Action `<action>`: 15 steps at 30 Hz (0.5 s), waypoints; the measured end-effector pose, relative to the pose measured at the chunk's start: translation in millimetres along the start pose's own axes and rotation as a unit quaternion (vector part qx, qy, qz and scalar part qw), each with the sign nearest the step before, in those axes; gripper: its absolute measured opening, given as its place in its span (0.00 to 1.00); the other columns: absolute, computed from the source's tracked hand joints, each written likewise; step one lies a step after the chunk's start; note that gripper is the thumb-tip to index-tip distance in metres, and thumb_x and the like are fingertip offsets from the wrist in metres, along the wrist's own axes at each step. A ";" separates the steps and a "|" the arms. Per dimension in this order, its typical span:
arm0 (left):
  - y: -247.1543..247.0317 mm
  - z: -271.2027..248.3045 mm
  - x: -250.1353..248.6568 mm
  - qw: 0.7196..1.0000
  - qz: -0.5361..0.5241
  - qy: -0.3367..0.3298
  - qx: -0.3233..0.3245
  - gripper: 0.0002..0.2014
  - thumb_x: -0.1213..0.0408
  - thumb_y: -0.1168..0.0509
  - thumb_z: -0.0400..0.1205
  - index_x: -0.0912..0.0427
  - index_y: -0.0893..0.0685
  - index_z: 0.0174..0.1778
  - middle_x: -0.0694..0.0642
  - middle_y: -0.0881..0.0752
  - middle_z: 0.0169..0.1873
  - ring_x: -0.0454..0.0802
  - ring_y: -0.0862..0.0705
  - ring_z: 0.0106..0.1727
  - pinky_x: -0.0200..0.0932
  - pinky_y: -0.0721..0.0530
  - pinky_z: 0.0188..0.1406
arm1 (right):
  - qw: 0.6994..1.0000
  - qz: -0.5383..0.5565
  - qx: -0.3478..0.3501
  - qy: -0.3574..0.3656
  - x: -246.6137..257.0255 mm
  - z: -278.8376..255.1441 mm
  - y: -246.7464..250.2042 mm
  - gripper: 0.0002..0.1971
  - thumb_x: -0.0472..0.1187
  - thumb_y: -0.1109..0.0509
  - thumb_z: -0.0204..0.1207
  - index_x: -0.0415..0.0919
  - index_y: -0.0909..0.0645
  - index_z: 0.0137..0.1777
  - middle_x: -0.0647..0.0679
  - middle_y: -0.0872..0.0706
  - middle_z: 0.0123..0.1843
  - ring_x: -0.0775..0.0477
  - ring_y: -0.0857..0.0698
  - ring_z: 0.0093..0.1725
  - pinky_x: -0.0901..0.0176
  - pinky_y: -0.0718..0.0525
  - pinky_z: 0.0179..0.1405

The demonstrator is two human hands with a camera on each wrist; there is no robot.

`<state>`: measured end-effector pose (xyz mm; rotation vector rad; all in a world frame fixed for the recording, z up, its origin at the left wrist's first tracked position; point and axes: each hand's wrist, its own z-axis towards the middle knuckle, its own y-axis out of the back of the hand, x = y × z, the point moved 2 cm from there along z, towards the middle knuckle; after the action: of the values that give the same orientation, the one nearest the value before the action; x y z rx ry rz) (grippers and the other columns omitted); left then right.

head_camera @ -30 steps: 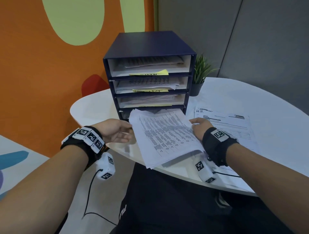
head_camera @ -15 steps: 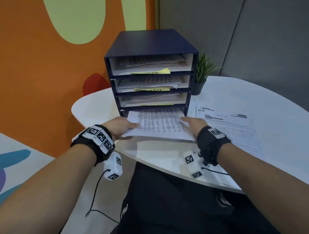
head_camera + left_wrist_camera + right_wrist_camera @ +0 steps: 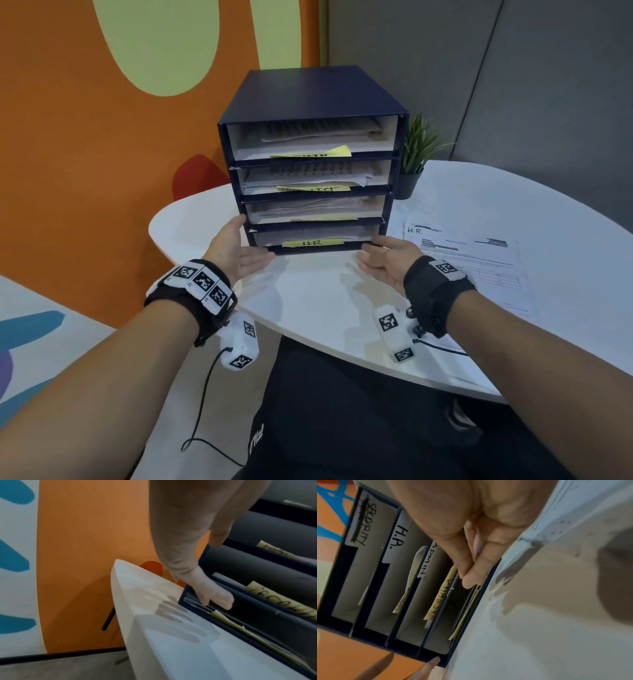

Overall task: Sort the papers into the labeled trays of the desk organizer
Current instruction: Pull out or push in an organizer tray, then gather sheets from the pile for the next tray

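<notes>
Desk organizer (image 3: 310, 164) — dark blue, four stacked trays, standing upright on the white table (image 3: 325, 301), open fronts toward the person. Each tray holds paper and carries a yellow label at its lip; the bottom tray's yellow label (image 3: 313, 243) reads "H.R." in the head view, and the other labels are too blurred there to read.

Papers in the bottom tray (image 3: 308, 234) — lie flat and low, fully inside the opening.

Left hand (image 3: 236, 248) — fingers straight and relaxed, gripping nothing; fingertips (image 3: 221, 600) sit at the left end of the bottom tray's mouth, thumb by the organizer's left front edge.

Right hand (image 3: 388, 258) — likewise loose and empty; fingertips (image 3: 471, 581) at the right end of the same opening, touching or just short of the paper edge — which one cannot be told.

Loose sheet (image 3: 469, 260) — marked "H.R." by hand at its top corner, flat on the table just right of the organizer, near the right hand. It appears to be the remaining item, and its mark matches the bottom tray.

Step in hand, as judged: seating the stack. Done well, both hands press evenly so the sheets go in square rather than skewed, and the label stays uncovered. The loose sheet would best be lifted by its near edge and fed in level, over the papers already there.

Small potted plant (image 3: 416, 154) — behind the organizer's right side.
</notes>
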<state>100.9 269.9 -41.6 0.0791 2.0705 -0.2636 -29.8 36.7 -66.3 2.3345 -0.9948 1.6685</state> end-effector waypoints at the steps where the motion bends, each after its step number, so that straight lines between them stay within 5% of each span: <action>1: 0.4 1.0 1.0 1.000 0.018 -0.002 0.006 0.37 0.45 0.40 0.86 0.57 0.46 0.86 0.76 0.17 0.64 0.64 0.10 0.52 0.52 0.11 0.50 | 1.000 -0.023 -0.002 -0.002 -1.2 -1.3 2.7 0.26 0.16 0.35 0.75 0.31 0.28 0.72 0.37 0.19 0.68 0.41 0.14 0.60 0.58 0.09 0.43; 10: -9.0 2.2 11.5 0.990 0.138 -0.021 0.031 0.19 0.56 0.37 0.87 0.59 0.26 0.72 0.65 0.10 0.55 0.58 0.08 0.50 0.49 0.10 0.50 | 0.981 -0.183 -0.045 0.035 32.1 -25.5 70.6 0.10 0.26 0.30 0.76 0.35 0.17 0.55 0.39 0.09 0.52 0.45 0.08 0.44 0.58 0.10 0.35; 15: -35.4 -8.7 18.8 0.986 0.156 -0.023 0.058 0.11 0.61 0.38 0.88 0.61 0.22 0.64 0.64 0.09 0.54 0.57 0.07 0.51 0.49 0.10 0.50 | 0.949 -0.280 -0.138 0.045 52.6 -43.5 145.4 0.10 0.33 0.24 0.73 0.38 0.15 0.53 0.39 0.09 0.51 0.44 0.10 0.47 0.57 0.14 0.39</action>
<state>78.4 236.3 -48.4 0.4597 1.9627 -0.1896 -136.7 -81.1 -43.7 2.0679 -0.4434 1.3012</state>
